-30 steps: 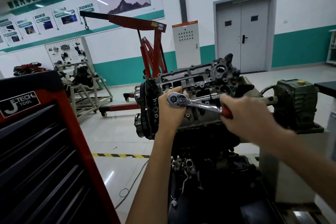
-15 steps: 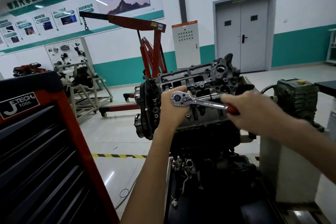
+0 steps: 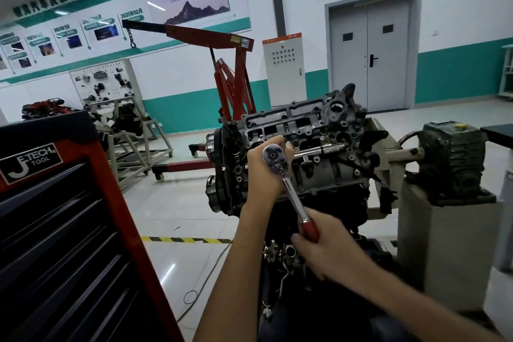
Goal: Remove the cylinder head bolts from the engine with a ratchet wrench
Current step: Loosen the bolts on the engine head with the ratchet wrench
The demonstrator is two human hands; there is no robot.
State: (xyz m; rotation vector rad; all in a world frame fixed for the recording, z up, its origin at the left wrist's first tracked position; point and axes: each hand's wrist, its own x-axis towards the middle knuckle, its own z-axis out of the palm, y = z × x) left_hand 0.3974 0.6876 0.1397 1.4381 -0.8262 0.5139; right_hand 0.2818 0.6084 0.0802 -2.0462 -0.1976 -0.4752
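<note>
At the engine's [image 3: 327,153] left end, the left hand [image 3: 263,172] grips the ratchet wrench [image 3: 288,189] head over a hidden cylinder head bolt. The right hand [image 3: 330,247] clamps its red handle. Holding the socket square should prevent slipping.

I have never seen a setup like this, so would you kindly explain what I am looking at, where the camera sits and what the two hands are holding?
No robot here: a person works with bare hands, and the one picture comes from a camera worn on the head, looking forward and down. In front is a car engine mounted on a grey stand. The right hand grips the red handle of a ratchet wrench; the left hand curls around the wrench's head, steadying it against the engine. Whatever the wrench turns is hidden behind its head. On the left stands a red and black tool cabinet; behind the engine, a red engine hoist.
</note>
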